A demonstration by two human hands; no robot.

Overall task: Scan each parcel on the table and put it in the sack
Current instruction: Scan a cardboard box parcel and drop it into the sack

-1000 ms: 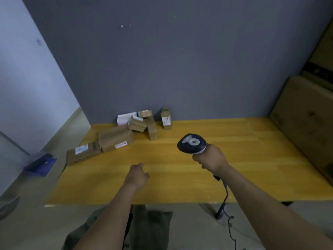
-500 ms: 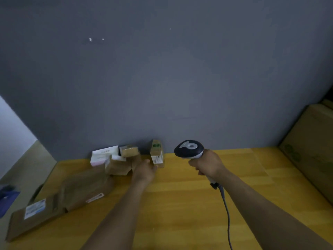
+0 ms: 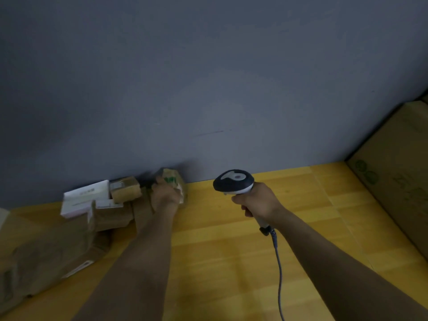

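Several cardboard parcels lie in a heap at the back left of the yellow wooden table [image 3: 243,251]. My left hand [image 3: 165,196] grips a small brown parcel with green print [image 3: 172,179] that stands against the grey wall. Beside it to the left are a small taped box [image 3: 125,189], a white box [image 3: 85,199] and a large brown parcel [image 3: 53,253]. My right hand [image 3: 259,202] holds a black and white barcode scanner [image 3: 232,181] by its handle, to the right of the parcels, with the scanner's cable [image 3: 279,269] trailing toward me. No sack is in view.
A large cardboard carton [image 3: 398,172] stands at the right edge of the table against the wall. The grey wall [image 3: 208,89] runs right behind the parcels. Bare table top lies between my arms and to the right.
My left hand has reached forward from the table's middle to the heap and closed round the small green-printed parcel. My view has moved closer to the wall. The scanner stays in my right hand.
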